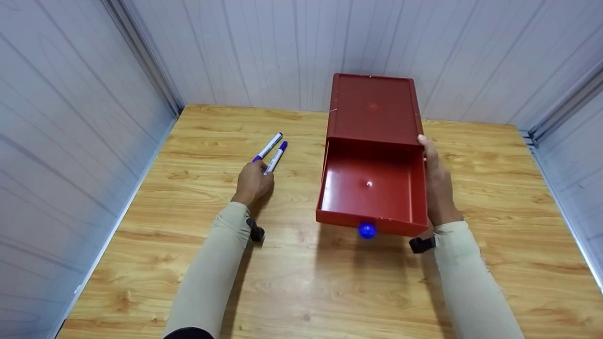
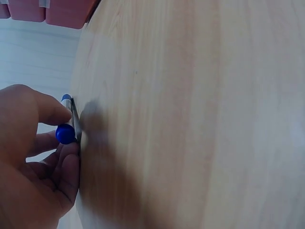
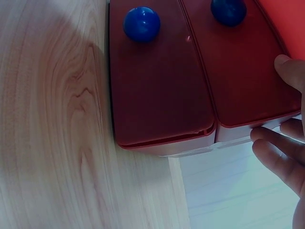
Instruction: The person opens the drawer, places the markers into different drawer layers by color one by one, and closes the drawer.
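Two white markers (image 1: 269, 146) with purple-blue ends lie close together on the table. My left hand (image 1: 254, 181) pinches the near end of the right-hand marker (image 1: 276, 159) between thumb and fingers. In the left wrist view a round blue marker end (image 2: 66, 134) shows between the fingertips of my left hand (image 2: 40, 148). A red drawer cabinet (image 1: 374, 108) stands at right with its top drawer (image 1: 372, 183) pulled out and nothing inside. My right hand (image 1: 438, 183) grips the cabinet's right side, thumb on the front (image 3: 248, 71) and fingers against the side wall.
Blue ball knobs (image 1: 367, 230) sit on the drawer fronts; two shut lower drawers (image 3: 162, 90) show in the right wrist view. The wooden table (image 1: 292, 282) meets pale panel walls (image 1: 264, 52) at the back and sides.
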Available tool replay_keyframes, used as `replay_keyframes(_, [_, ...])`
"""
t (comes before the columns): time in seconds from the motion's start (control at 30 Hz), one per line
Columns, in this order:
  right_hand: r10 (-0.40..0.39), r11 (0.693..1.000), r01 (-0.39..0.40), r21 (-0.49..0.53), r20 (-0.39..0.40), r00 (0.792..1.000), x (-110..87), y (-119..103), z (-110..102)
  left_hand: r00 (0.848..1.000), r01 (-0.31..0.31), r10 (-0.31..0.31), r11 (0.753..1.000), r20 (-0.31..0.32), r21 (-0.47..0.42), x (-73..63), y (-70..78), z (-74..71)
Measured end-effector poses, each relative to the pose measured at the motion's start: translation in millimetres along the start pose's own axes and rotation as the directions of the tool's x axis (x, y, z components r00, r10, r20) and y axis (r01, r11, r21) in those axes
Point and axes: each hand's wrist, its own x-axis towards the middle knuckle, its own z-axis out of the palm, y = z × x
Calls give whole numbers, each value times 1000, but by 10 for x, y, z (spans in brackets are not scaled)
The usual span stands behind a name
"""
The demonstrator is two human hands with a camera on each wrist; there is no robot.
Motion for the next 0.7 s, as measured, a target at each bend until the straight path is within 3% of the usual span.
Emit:
replay_keyframes(0.23, [7,1000,-7,-10,2,1000,-8,-9,-7,1000,-18,17,1000,-18,-16,-19,-10,24])
replay_keyframes(0.4, [5,1000,-5,-10,17,1000,-2,-7,-7,1000,2,-3,999,-22,-49,-47,-4,14])
replay_keyframes(0.57, [15,1000,-15,-7,33,999,-9,13,-5,999,36,-37,987,-5,-158,-87,10,1])
replay_keyframes(0.7, [10,1000,-9,-12,25,1000,-13,19,-8,995,96,-83,948,55,-302,-115,46,-3])
